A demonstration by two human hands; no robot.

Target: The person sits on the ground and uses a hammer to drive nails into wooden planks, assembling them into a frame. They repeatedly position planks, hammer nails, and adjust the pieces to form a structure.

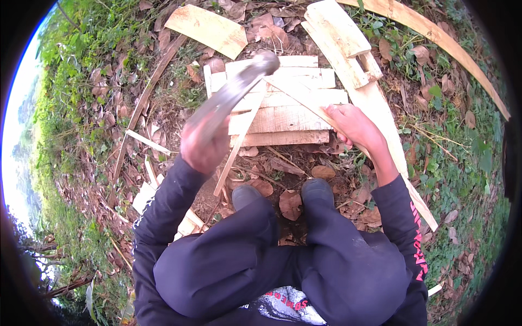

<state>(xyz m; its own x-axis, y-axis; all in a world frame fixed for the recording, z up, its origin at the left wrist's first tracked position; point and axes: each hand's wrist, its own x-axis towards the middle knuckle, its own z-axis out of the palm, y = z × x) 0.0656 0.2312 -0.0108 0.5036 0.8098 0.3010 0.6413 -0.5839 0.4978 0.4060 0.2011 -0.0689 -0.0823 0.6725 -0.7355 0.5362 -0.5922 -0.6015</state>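
My left hand point(205, 142) is wrapped round the handle of a hammer point(235, 93), which is blurred by motion. Its head is raised over the far left part of a stack of pale boards. My right hand point(353, 126) grips a thin wooden strip point(298, 98) lying slantwise above the boards. The far end of that strip meets a second thin strip point(242, 136), forming a point close to the hammer head. Beneath them, several short boards point(283, 119) lie side by side between my hands, beyond my feet.
Thick wood pieces point(338, 32) rest on a long plank point(389, 125) at the right. A loose board point(207, 28) lies at the far left, and a curved-looking long plank point(435, 33) at the far right. Dry leaves point(291, 204) and green plants surround my boots point(317, 190).
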